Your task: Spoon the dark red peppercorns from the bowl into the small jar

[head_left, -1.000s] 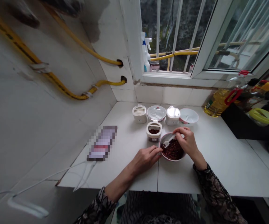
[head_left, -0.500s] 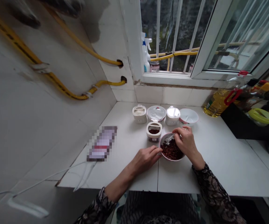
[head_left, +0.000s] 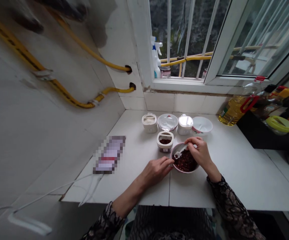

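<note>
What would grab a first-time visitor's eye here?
Probably the yellow pipe looping along the left wall. On the white counter, the left hand touches a bowl of dark red bits, and the right hand holds a small white spoon over it.

Flake bowl (head_left: 176, 149) (the landmark): on the tabletop (head_left: 139, 155). Inside it: flakes (head_left: 185, 163); head of a spoon (head_left: 178, 155), handle in right hand (head_left: 198, 151). Touching its left rim: left hand (head_left: 157, 168). Just behind it, leftward: flake jar (head_left: 165, 149). Farther behind it, left to right: first jar (head_left: 150, 126), dish (head_left: 168, 122), second jar (head_left: 185, 128), second bowl (head_left: 202, 125). Well left of it: phone (head_left: 109, 155). Well right of it: oil bottle (head_left: 231, 110), condiment box (head_left: 252, 133).
</note>
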`<state>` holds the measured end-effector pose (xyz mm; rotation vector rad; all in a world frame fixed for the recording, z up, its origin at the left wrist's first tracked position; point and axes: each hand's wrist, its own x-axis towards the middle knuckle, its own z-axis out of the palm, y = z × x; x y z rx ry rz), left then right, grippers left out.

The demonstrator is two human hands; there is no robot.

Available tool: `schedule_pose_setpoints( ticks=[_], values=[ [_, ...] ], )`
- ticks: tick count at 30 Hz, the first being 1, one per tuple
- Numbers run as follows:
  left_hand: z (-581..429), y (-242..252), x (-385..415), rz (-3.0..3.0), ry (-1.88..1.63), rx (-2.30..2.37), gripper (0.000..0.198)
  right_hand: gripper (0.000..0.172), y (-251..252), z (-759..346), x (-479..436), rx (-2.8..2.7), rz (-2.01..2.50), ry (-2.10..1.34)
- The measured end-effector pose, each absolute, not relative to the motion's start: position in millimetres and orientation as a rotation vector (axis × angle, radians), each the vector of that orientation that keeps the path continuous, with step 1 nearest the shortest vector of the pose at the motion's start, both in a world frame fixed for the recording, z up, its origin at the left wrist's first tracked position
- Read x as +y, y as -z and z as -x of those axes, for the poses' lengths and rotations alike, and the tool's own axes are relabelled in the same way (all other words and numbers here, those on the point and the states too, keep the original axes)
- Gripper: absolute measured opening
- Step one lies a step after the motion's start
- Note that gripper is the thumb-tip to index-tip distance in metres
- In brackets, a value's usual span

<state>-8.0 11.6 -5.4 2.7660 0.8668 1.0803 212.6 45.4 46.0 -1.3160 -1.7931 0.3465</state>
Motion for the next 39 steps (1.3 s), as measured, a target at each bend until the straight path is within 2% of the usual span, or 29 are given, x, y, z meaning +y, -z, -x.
schedule_pose_setpoints(
  ticks=[11,16,19,23,28,35,39],
  values=[
    [7.7,6.5,12.1,-2.777,-1.11,0.864,0.015,0.019,-47.8,-211.6,45.4,-1.703,1.343,-0.371],
    [7.5,6.1,12.2,-2.785,-1.101,0.867,0.015,0.016,-54.1,-214.3,46.6,-1.47,1.332,-0.747],
    [7.2,5.6,12.0,-2.782,-1.091,0.873,0.016,0.016,-55.0,-212.0,47.1,-1.341,1.281,-0.818],
    [7.0,5.5,11.5,-2.784,-1.092,0.887,0.016,0.018,-53.9,-199.8,45.4,-1.434,1.2,-0.552],
    [6.3,6.4,11.2,-2.803,-1.088,0.92,0.017,0.021,-55.0,-187.7,42.5,-1.922,0.986,-0.042],
    [5.3,2.7,10.6,-2.798,-1.123,0.904,0.018,0.017,-56.0,-209.0,41.1,-1.655,1.155,-0.046],
    [5.5,1.8,10.7,-2.796,-1.135,0.9,0.018,0.018,-52.4,-219.8,45.5,-1.746,1.234,-0.021]
  ],
)
